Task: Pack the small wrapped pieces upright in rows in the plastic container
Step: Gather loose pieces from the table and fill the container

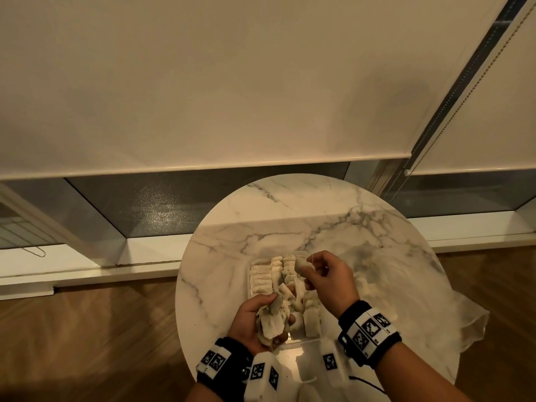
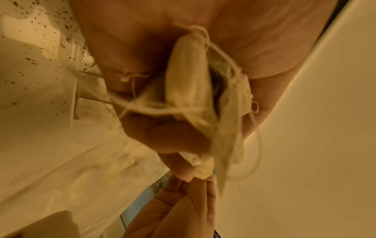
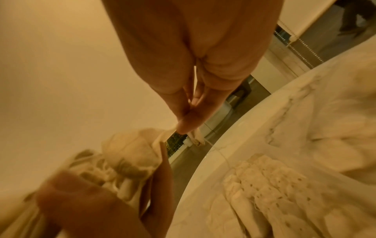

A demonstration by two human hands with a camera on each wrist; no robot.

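A clear plastic container (image 1: pixel 250 285) on the marble table holds rows of small cream wrapped pieces (image 1: pixel 262 278) standing upright, also seen in the right wrist view (image 3: pixel 264 180). My left hand (image 1: pixel 246 317) is just above the container's near end. It grips a loose bunch of pieces (image 1: pixel 274 317) with strings trailing, and its fingers curl round that bunch (image 2: pixel 189 83). My right hand (image 1: pixel 327 277) hovers over the container's far right and pinches a single piece (image 1: pixel 301 264) by its top between thumb and fingertips (image 3: pixel 189 119). A thin string hangs from that piece.
The round marble table (image 1: pixel 290 210) stands before a low window with roller blinds. A crumpled clear plastic bag (image 1: pixel 470 323) lies at the table's right edge. Dark specks dot the surface (image 2: pixel 40 48) near my left wrist. Wooden floor surrounds the table.
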